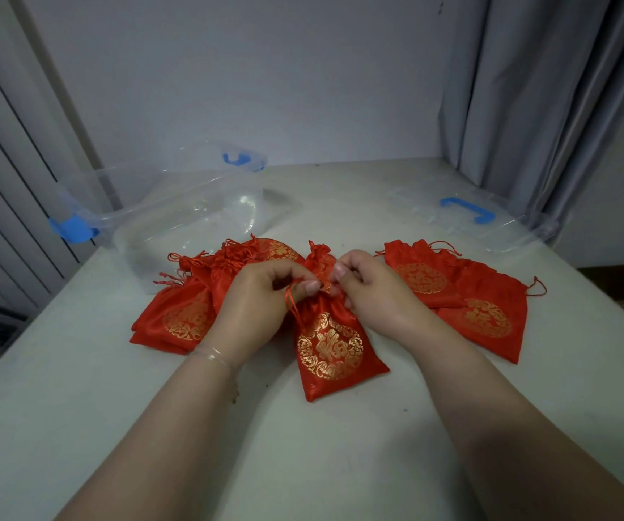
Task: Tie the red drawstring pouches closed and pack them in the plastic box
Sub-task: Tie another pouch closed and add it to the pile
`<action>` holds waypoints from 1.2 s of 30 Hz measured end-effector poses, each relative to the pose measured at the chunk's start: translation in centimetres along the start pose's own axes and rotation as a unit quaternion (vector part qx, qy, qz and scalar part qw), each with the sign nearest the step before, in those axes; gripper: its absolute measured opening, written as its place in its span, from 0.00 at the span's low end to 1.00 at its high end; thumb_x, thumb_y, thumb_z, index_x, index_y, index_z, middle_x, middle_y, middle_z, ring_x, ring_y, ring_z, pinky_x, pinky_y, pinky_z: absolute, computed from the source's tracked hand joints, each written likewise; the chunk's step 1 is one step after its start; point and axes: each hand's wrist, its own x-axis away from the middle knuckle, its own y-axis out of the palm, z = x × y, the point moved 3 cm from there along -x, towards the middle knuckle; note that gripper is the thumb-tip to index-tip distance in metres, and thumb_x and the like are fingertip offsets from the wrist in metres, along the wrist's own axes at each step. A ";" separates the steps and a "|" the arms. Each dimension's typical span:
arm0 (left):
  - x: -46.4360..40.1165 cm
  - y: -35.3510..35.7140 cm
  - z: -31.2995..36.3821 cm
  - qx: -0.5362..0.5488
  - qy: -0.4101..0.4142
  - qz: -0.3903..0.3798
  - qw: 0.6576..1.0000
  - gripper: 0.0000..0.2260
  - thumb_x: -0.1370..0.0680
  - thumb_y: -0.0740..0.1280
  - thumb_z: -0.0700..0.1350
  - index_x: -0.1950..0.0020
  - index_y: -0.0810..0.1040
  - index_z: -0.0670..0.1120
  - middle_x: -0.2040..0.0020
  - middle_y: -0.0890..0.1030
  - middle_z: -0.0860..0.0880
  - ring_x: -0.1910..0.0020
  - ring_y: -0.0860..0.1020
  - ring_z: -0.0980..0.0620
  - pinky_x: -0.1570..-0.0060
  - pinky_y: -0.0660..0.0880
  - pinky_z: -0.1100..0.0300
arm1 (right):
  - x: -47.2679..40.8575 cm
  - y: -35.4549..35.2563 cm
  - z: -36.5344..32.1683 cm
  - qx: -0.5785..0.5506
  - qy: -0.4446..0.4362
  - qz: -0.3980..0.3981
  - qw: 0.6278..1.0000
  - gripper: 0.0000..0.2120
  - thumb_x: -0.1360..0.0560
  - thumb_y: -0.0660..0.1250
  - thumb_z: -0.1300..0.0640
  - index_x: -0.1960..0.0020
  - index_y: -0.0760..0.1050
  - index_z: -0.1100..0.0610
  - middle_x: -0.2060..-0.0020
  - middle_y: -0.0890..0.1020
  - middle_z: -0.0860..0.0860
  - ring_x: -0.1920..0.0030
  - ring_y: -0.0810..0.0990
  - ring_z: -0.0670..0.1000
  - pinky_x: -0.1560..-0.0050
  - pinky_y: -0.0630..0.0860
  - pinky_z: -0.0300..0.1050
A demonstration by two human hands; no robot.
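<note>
Pouch [334, 347] flat on tabletop [340, 445], neck pinched between fingers of left hand [261, 295] and right hand [370, 291]; cord being tied. Tied-looking pile [190, 302] left of fingers, untied pile [464, 295] right. Box [175, 204] beyond, no pouch seen inside; packing judged unstarted.

- One view only, from a head-worn camera looking forward and down across a table [77, 408].
- It sits close above the near edge; both forearms enter from the bottom of the frame and meet at centre.
- The wide lens bends the wall [265, 69] and curtain [528, 88] along the top and upper right.
- The table's far edge lies just above mid-frame.
</note>
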 end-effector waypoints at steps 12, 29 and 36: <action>-0.2 -1.5 -0.7 -0.039 -0.049 0.043 0.997 0.01 0.29 0.73 0.44 0.60 0.84 0.50 0.61 0.84 0.53 0.60 0.80 0.58 0.58 0.76 0.64 | 0.4 -2.3 -0.4 -0.150 0.046 -0.091 0.984 0.09 0.23 0.64 0.63 0.43 0.74 0.58 0.74 0.72 0.49 0.74 0.71 0.44 0.70 0.75 0.37; 0.1 -1.6 0.0 0.089 -0.077 -0.022 0.993 0.07 0.31 0.74 0.34 0.57 0.83 0.45 0.61 0.84 0.46 0.61 0.81 0.56 0.57 0.78 0.67 | 1.1 -3.6 -0.3 0.003 0.049 -0.159 0.986 0.11 0.27 0.70 0.60 0.46 0.75 0.56 0.70 0.75 0.48 0.68 0.72 0.44 0.67 0.69 0.35; 0.3 -0.2 0.7 -0.035 0.075 -0.052 0.995 0.08 0.30 0.74 0.34 0.59 0.79 0.45 0.63 0.80 0.55 0.64 0.77 0.61 0.60 0.74 0.67 | 0.5 -1.2 -1.7 0.033 -0.120 -0.032 0.992 0.12 0.24 0.65 0.63 0.45 0.79 0.51 0.51 0.82 0.45 0.55 0.79 0.47 0.51 0.73 0.37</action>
